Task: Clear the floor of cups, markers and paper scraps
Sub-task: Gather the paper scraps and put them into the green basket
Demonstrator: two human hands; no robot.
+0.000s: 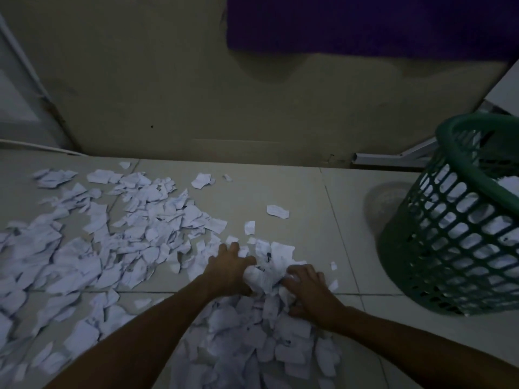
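White torn paper scraps (134, 237) cover the tiled floor (309, 197) across the left and the lower middle. Between my hands sits a bunched clump of scraps (269, 269). My left hand (229, 269) curls round its left side, and my right hand (309, 287) curls round its right side, both pressing inward. A green lattice basket (455, 240) stands at the right, tilted, with white paper inside it. No cups or markers show in this dim view.
A beige wall (182, 94) runs along the back, with a purple cloth (365, 23) hanging at its top. A white rail (393, 158) lies at the wall's foot behind the basket. Bare tiles lie between the paper clump and the basket.
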